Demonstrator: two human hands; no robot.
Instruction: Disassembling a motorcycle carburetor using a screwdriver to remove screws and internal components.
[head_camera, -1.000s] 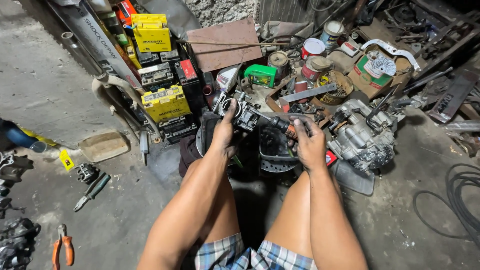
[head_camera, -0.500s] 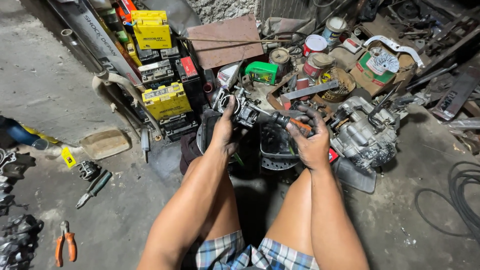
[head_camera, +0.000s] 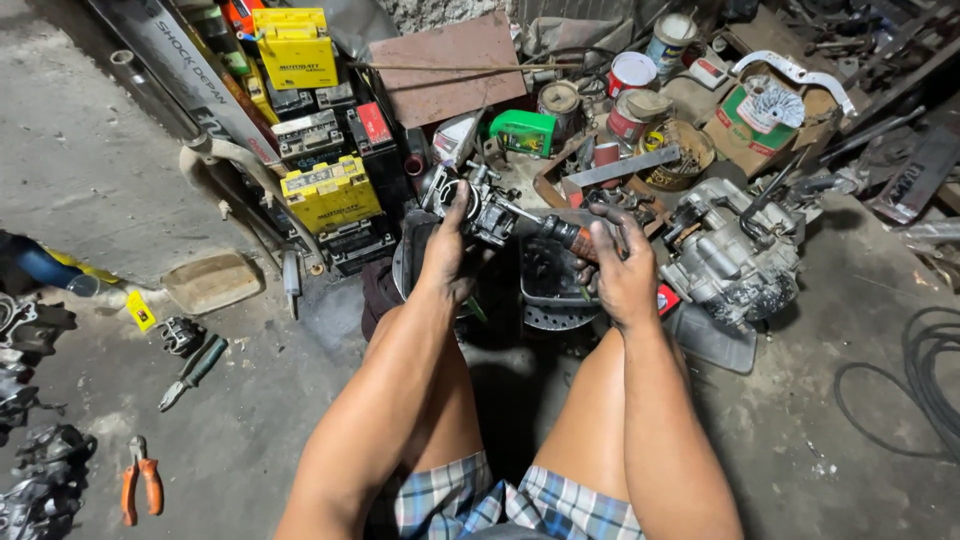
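We see the small grimy engine part (head_camera: 478, 205) held up over the dark basin (head_camera: 553, 275) on the floor, our left hand (head_camera: 447, 258) clamped around it, our right hand (head_camera: 620, 265) gripping a screwdriver (head_camera: 560, 232) against it, work seemingly midway, the engine block (head_camera: 725, 255) at three o'clock.

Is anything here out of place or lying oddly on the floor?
Yes. Orange pliers and a screwdriver lie loose on the floor, apart from both hands, which hold a metal part.
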